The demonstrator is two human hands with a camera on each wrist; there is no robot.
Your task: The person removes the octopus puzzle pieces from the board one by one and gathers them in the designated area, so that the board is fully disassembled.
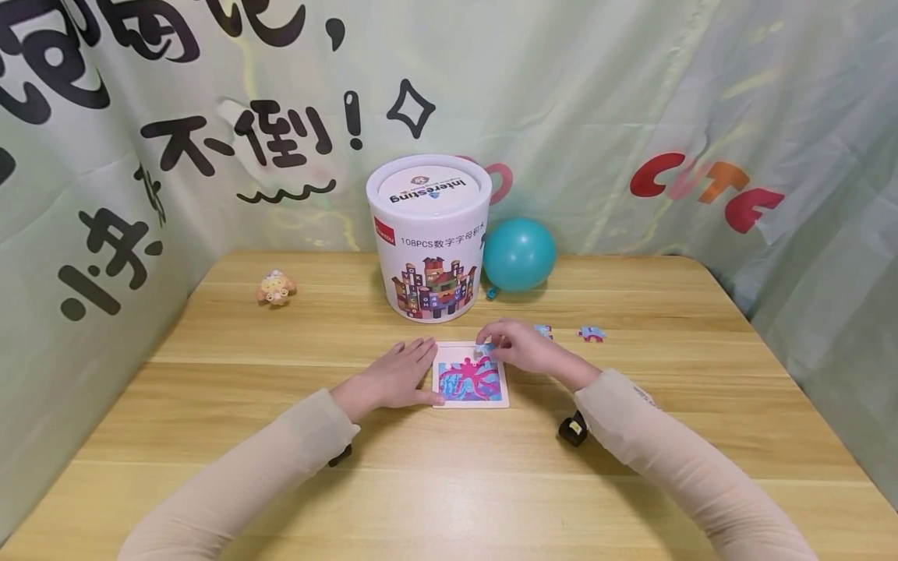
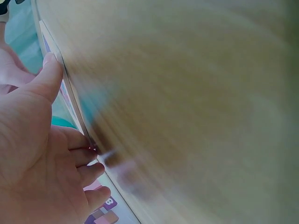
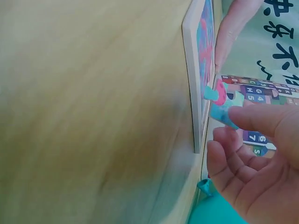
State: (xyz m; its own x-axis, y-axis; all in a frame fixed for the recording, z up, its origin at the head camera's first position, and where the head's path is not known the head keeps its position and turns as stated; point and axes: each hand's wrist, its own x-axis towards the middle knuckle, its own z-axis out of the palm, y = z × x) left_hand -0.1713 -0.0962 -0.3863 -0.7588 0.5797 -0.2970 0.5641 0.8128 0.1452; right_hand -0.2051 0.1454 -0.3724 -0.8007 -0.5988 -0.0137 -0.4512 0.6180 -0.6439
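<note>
A square puzzle tray [image 1: 443, 347] with a pale rim lies on the table, its lower part filled by a pink octopus picture [image 1: 468, 380] on blue. My left hand [image 1: 403, 375] rests at the tray's left edge, fingers extended, the thumb at the near left corner. Over the tray's far right corner, my right hand [image 1: 525, 347] pinches a blue and pink puzzle piece [image 3: 226, 108] between thumb and fingers. In the right wrist view that piece is tilted up above the tray. Two loose pieces lie beyond the right hand: one [image 1: 592, 333] in full view, one [image 1: 543, 332] partly hidden.
Behind the tray stands a white bucket [image 1: 429, 241] of building blocks with a teal balloon [image 1: 520, 255] beside it. A small plush-like figure [image 1: 277, 287] sits at the back left of the wooden table [image 1: 449, 499]. Printed cloth hangs around the back and sides.
</note>
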